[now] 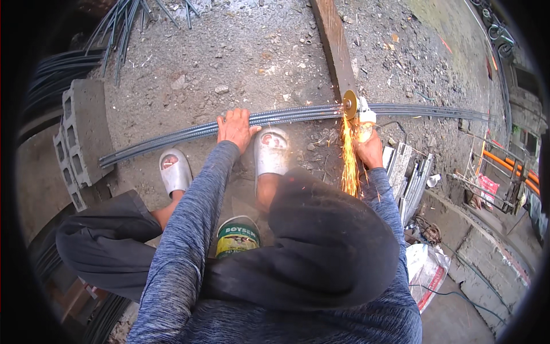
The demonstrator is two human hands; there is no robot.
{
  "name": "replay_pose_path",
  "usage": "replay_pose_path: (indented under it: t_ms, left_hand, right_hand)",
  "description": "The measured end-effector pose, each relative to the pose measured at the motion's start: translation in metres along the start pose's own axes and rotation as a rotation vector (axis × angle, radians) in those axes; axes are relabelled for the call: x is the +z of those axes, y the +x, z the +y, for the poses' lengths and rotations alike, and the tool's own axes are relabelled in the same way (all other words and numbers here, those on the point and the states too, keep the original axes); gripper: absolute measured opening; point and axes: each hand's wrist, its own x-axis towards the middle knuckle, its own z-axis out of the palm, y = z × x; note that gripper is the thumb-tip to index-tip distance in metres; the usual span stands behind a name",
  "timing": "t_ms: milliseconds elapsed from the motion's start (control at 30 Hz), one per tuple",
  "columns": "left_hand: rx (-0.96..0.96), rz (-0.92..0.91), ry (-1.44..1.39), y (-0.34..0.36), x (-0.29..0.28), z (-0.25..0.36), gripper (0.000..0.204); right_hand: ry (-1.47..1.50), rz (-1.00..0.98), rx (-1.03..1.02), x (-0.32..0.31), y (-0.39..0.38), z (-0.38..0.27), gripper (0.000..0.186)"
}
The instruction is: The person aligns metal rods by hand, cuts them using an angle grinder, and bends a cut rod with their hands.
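Observation:
A bundle of ribbed steel rebars (303,113) stretches across the ground in front of me. My left hand (234,129) grips the bundle left of its middle, fingers over the top. In my right hand (369,150) is an angle grinder (365,118), its body partly hidden by the hand. The round cutting disc (350,104) touches the bars at the end of a brown beam (335,46). Orange sparks (349,163) stream from the disc back toward my right knee.
Hollow concrete blocks (86,132) stand at the left end of the bars. My feet wear light sandals (272,152) close behind the bundle. A paint can (238,235) is between my legs. Metal strips (409,178), a white sack (427,272) and a cable (458,295) lie right.

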Motion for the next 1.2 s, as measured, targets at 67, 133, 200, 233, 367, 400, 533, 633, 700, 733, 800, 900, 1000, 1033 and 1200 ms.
replay_pose_path:
  t_ms: [67,133,200,233,367,400,533,633,700,733,800,900,1000,1033,1200]
  left_hand:
    - [-0.001,0.004,-0.013,0.000,0.000,-0.001,0.054]
    - [0.001,-0.003,0.009,-0.002,0.000,-0.003,0.053]
    - [-0.002,-0.003,0.009,-0.002,0.000,-0.005,0.053]
    - [-0.003,-0.001,0.008,-0.002,0.000,-0.005,0.052]
    - [0.003,-0.024,0.002,0.002,-0.002,0.003,0.052]
    - [-0.005,-0.030,-0.001,0.001,-0.002,0.001,0.052]
    - [-0.015,-0.034,-0.004,-0.001,-0.003,-0.002,0.053]
    - [-0.003,-0.008,-0.002,-0.001,-0.001,-0.001,0.054]
    - [0.001,0.002,0.000,-0.001,0.000,-0.001,0.054]
    - [0.002,0.013,0.003,-0.001,0.000,-0.001,0.054]
    - [-0.001,0.004,0.008,-0.002,0.000,-0.003,0.054]
    - [-0.005,-0.001,0.012,-0.002,-0.001,-0.003,0.054]
    - [0.003,0.003,0.007,0.000,0.000,0.000,0.054]
    - [0.004,0.002,0.007,-0.001,0.001,-0.001,0.054]
    - [0.000,0.003,0.024,-0.001,0.001,-0.003,0.055]
  right_hand:
    - [-0.005,-0.004,0.000,0.000,0.000,0.000,0.052]
    - [-0.007,-0.010,0.001,0.002,-0.002,-0.002,0.051]
    - [0.022,-0.024,0.014,0.003,-0.004,-0.001,0.052]
    - [0.022,-0.023,0.014,0.003,-0.004,0.002,0.052]
    - [0.067,-0.013,-0.081,0.000,-0.005,0.030,0.052]
    - [0.082,-0.035,-0.097,0.002,-0.007,0.028,0.052]
    - [0.041,-0.033,-0.048,0.003,-0.018,0.027,0.053]
    - [0.005,-0.008,-0.030,0.002,-0.019,0.027,0.053]
    - [0.003,-0.016,-0.012,0.001,-0.018,0.025,0.052]
    - [0.003,-0.026,0.003,0.000,-0.017,0.022,0.051]
    - [0.039,-0.020,-0.026,0.000,-0.013,0.011,0.050]
    - [0.012,-0.023,0.027,-0.001,-0.010,-0.003,0.048]
    - [-0.028,-0.027,0.027,-0.003,0.001,-0.004,0.050]
    - [-0.027,-0.029,0.026,-0.003,0.000,-0.004,0.050]
    - [-0.052,-0.012,-0.020,0.000,0.000,-0.004,0.052]
